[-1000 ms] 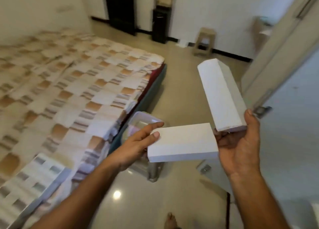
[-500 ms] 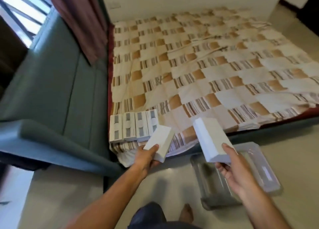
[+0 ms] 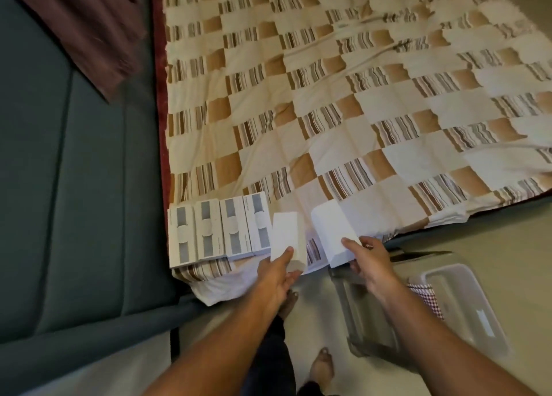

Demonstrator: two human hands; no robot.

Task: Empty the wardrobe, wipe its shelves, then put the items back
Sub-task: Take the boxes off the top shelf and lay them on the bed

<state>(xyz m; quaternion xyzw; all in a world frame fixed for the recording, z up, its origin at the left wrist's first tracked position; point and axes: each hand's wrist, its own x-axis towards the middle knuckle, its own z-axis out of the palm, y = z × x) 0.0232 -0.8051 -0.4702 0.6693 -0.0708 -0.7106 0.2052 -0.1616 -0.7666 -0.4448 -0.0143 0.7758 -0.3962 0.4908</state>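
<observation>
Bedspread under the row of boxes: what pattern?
Checked: cream, tan and striped squares on the bedspread, seen clearly in the head view.

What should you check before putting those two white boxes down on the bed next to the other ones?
1. Left hand grips its white box: ok.
2. Right hand grips the other white box: ok.
3. Free bedspread to the right of the row of boxes: ok.
4. Row lined up side by side: ok.
5. Boxes closed: cannot tell.
6. Plastic bin on the floor, clear of the feet: ok.
</observation>
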